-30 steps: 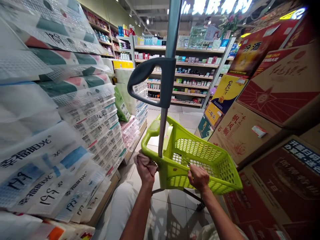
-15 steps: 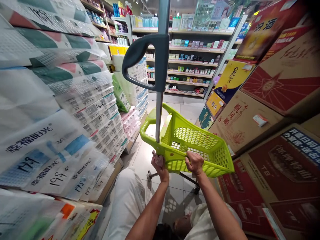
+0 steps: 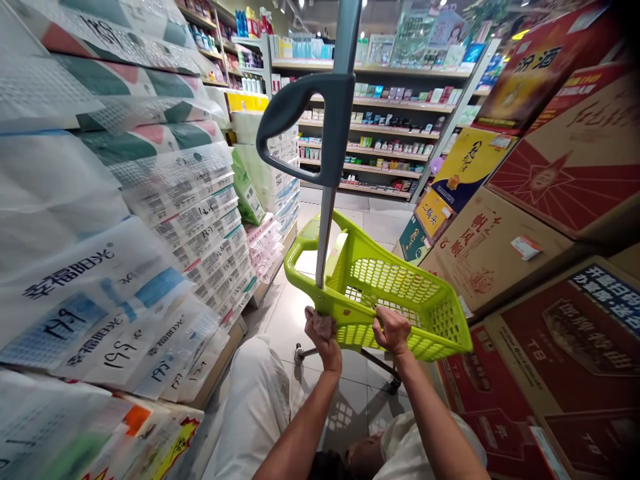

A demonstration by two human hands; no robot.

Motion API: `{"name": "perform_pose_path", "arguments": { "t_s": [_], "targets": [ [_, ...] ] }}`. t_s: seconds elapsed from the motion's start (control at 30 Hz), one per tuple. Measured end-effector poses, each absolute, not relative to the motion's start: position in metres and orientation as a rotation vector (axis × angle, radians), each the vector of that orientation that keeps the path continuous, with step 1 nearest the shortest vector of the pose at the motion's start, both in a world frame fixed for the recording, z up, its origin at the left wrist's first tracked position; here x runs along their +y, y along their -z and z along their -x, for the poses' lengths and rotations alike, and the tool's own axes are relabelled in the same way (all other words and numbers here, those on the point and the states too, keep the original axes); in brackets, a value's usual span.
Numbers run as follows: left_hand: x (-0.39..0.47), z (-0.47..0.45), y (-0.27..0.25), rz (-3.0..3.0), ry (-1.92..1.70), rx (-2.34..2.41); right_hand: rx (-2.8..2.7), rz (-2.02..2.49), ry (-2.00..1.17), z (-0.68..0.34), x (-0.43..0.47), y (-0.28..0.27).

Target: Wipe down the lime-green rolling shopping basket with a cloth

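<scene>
Low in front of me stands a lime-green shopping basket cart (image 3: 435, 293) with latticed sides. My right hand (image 3: 394, 330) is closed over its near rim. Against the outer side, close to the base of the pole, my left hand (image 3: 327, 347) presses a crumpled greyish-pink cloth (image 3: 323, 325), fingers closed around it. A grey metal pole with a dark grey loop handle (image 3: 336, 133) rises from the cart's left end, leaning slightly. Wheeled legs (image 3: 299, 353) show beneath. The fingertips of my left hand are partly hidden by the cloth.
Stacked packs of paper tissue (image 3: 200, 220) line the left side, close to my leg. Piled cartons (image 3: 505, 247) crowd the right. Beyond a tiled floor (image 3: 373, 207), shelves of small boxes and bottles (image 3: 390, 100) close off the aisle.
The cart and pole sit slightly further right and tilt a bit more in view. Both hands keep their places on the cart; the left hand with the cloth has shifted slightly.
</scene>
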State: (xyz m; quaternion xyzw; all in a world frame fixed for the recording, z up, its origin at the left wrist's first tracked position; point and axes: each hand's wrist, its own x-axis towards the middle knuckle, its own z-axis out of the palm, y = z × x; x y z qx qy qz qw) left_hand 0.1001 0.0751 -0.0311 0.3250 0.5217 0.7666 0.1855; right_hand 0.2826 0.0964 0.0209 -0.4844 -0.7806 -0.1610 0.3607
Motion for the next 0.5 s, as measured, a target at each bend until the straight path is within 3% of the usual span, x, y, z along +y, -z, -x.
{"name": "perform_pose_path", "arguments": {
  "t_s": [0.2, 0.37, 0.5],
  "targets": [
    [0.089, -0.118, 0.043, -1.266, -2.095, 1.659, -2.019, 1.228, 0.377, -0.286, 0.094, -0.023],
    [0.072, -0.116, 0.095, -1.046, -2.034, 1.655, -2.017, 1.238, 0.376, -0.287, 0.093, -0.021],
    [0.072, -0.111, 0.088, -1.003, -2.119, 1.612, -2.016, 1.222, 0.375, -0.288, 0.094, -0.021]
  ]
}}
